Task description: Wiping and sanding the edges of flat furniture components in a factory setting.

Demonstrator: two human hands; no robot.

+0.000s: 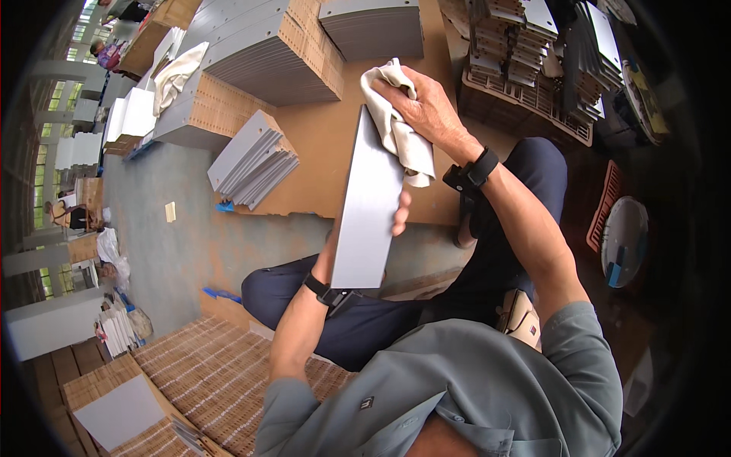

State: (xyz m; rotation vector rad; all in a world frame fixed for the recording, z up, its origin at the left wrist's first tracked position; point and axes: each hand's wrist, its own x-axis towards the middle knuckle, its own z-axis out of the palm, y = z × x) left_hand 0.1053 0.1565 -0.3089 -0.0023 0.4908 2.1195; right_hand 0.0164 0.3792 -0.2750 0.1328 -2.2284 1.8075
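A long grey rectangular panel (368, 209) is tilted up in front of me, its far end pointing away. My left hand (401, 214) grips it from beneath, fingertips curled over the right edge and the palm hidden behind it. At the panel's far end, my right hand (423, 103) is closed round a cream cloth (402, 137). The cloth lies against the upper right edge of the panel and hangs down beside it. Dark bands circle both my wrists.
Ahead, a brown board (324, 167) carries large stacks of grey panels (263, 46) and a small leaning stack (255, 160). Another cloth (179, 76) drapes over panels at far left. A brown crate (525, 107) with stacked parts stands far right, a white basin (624, 240) nearer.
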